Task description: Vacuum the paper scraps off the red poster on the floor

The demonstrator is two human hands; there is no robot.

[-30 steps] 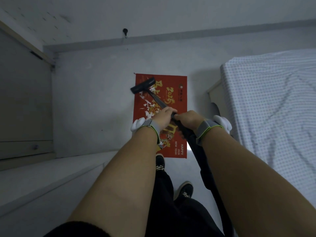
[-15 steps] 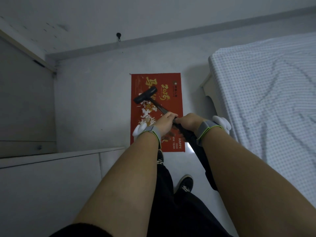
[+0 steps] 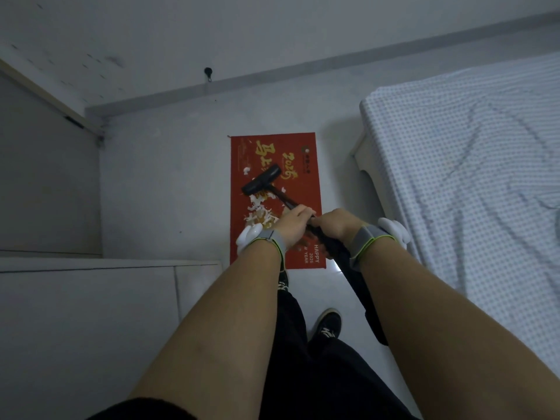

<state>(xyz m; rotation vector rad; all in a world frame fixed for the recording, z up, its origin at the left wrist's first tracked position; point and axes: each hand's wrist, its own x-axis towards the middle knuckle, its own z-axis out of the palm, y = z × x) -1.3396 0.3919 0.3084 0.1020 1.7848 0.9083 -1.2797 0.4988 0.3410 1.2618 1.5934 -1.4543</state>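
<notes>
A red poster [image 3: 303, 192] with gold lettering lies flat on the grey floor. White paper scraps [image 3: 257, 212] are piled on its middle left part, and one small scrap [image 3: 247, 170] lies farther up. The black vacuum head [image 3: 261, 184] rests on the poster just above the pile, its wand [image 3: 283, 199] running back toward me. My left hand [image 3: 295, 222] and my right hand [image 3: 338, 223] both grip the wand, left ahead of right. The dark vacuum body [image 3: 363, 286] hangs below my right wrist.
A bed [image 3: 469, 183] with a checked sheet fills the right side, its frame corner close to the poster's right edge. A white cabinet top [image 3: 91, 313] is at lower left. A wall with a baseboard [image 3: 272, 77] runs behind. My feet stand just below the poster.
The vacuum head has moved down the poster from its top left corner toward me, onto the upper edge of the scrap pile. Both hands kept their grip.
</notes>
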